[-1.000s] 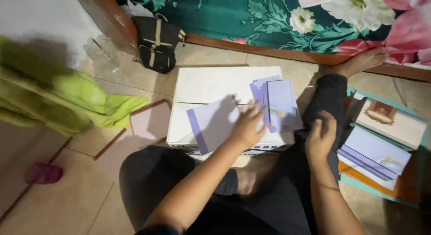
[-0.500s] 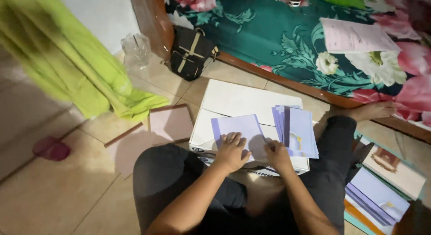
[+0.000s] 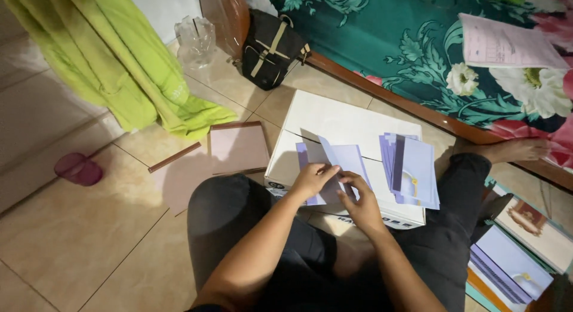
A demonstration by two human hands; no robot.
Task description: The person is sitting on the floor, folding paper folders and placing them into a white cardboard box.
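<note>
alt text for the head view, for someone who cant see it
Both hands, left hand and right hand, fold a lavender paper sheet on a white box, beside a stack of lavender cards. The person sits on a tiled floor.

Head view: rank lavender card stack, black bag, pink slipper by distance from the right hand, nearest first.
From the right hand:
1. Lavender card stack, just right of it on the white box.
2. Black bag, up-left by the bed.
3. Pink slipper, far left on the floor.

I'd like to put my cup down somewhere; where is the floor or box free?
Bare tiles lie left of the knee, between the pink sandal and brown board. The white box is free at its far end; its near half holds lilac cards.
</note>
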